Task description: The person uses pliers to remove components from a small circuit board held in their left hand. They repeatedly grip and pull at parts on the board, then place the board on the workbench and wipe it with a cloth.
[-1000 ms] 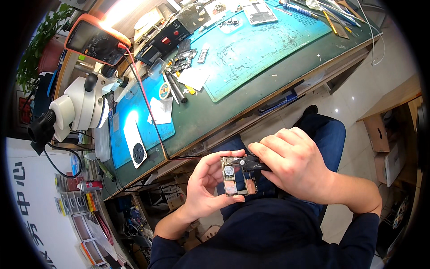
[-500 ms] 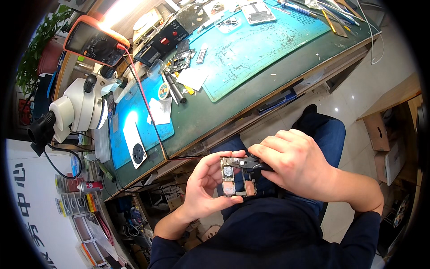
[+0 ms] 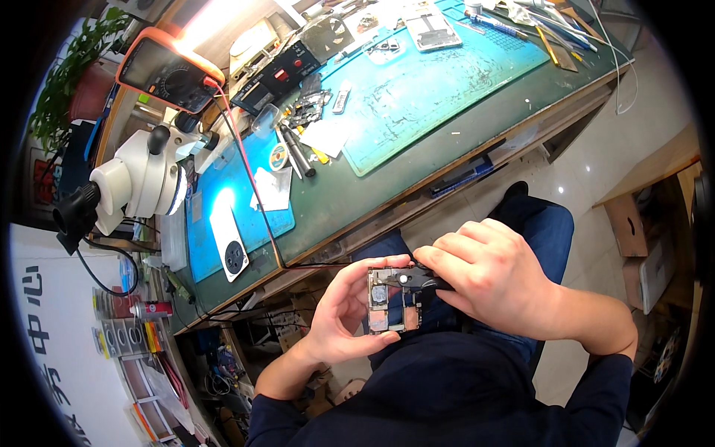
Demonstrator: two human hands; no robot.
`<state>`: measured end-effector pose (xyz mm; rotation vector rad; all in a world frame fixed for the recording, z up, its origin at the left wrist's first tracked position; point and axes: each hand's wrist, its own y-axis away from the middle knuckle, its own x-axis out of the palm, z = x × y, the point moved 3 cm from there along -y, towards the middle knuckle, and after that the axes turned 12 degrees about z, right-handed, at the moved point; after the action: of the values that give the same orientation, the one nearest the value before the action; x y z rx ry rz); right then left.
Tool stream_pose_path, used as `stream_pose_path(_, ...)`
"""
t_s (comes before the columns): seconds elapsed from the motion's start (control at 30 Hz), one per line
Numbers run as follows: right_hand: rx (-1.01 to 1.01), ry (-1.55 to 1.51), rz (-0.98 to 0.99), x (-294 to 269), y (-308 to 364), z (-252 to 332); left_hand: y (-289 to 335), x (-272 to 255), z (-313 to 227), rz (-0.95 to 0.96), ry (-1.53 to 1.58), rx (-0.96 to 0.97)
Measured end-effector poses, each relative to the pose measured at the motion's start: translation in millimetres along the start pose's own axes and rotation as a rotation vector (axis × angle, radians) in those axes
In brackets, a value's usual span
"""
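A small phone circuit board (image 3: 378,320) with a cutout in its middle and copper-coloured patches is over my lap. My left hand (image 3: 337,313) grips it along its left side, with the thumb below and fingers above. In my right hand (image 3: 495,264) is a pair of small black-handled cutting pliers (image 3: 422,281). Their head lies over the board's upper right part. The jaws are too small and dark to tell whether they touch the board or are closed on it.
The green workbench (image 3: 402,164) bears a blue mat (image 3: 447,97), a white phone back cover (image 3: 227,238), a microscope (image 3: 130,182) and an orange multimeter (image 3: 167,73) with hanging leads. Several pens and tools (image 3: 555,30) lie at the far right. A cardboard box (image 3: 625,223) stands at right.
The board and pliers have tilted slightly, and the pliers' head sits a little lower. Both hands keep their hold. The bench has shifted slightly in view.
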<state>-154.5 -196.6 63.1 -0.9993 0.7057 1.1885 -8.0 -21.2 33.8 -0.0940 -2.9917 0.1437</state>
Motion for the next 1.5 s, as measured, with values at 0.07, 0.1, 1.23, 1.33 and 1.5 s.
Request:
stream_pose_path(0.07,0.001,-0.020,0.004,-1.7,-0.6,1.3,0.5,-1.8,0.7,0.010,-0.002,0.005)
stream_pose_path(0.1,0.001,-0.029,0.006,-3.1,-1.0,1.8,-0.2,-4.2,0.6,0.026,0.002,0.009)
stream_pose_path(1.23,0.400,-1.529,0.064,52.3,-16.5,16.9,8.8,-26.1,34.1,-0.123,0.599,0.130)
stream_pose_path(1.33,0.082,-0.463,-0.064,19.0,-16.2,17.3,8.4,-34.7,33.2,-0.077,0.728,0.237)
stream_pose_path(1.5,-0.037,0.150,-0.183,-5.0,-18.9,30.6,13.5,-40.6,33.2,-0.046,0.754,0.192)
